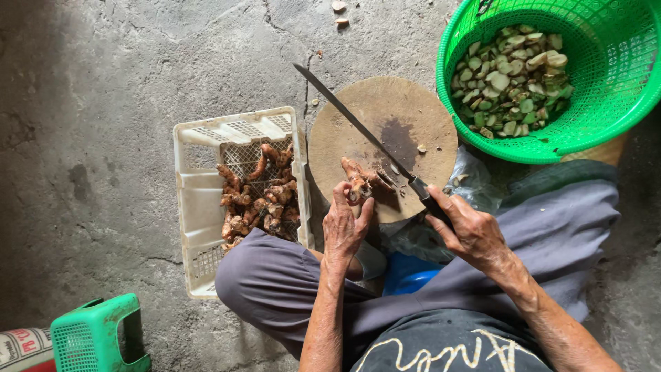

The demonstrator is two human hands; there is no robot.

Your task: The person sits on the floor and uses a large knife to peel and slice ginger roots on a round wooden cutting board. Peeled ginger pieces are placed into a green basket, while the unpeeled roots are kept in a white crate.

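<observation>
A: Quick pass. What's the left hand (346, 224) doing?

B: I see it closed on a knobby brown root (359, 180), pinning it down on the round wooden board (385, 114), at the board's near edge.

A: Right hand (469, 231)?

B: Wrapped around the dark handle of a long knife (358, 127). I read the blade as lying slantwise across the board, tip past the board's far-left edge, heel just beside the root. Touching or not, I can't tell.

A: What's around the board?

B: Left of the board, touching it, a white crate (200, 193) with more roots (258, 196) piled in its board-side half. Right of the board, a green basket (482, 27) with pale green cut slices (513, 79) inside. Under the board's right edge, crumpled clear plastic (475, 182).

A: Anything else?

B: A few scraps (339, 12) on the concrete floor (89, 103) beyond the board. Well off to the board's near left, a small green stool (96, 334). The person sits cross-legged in grey trousers, board just ahead of the knees.
</observation>
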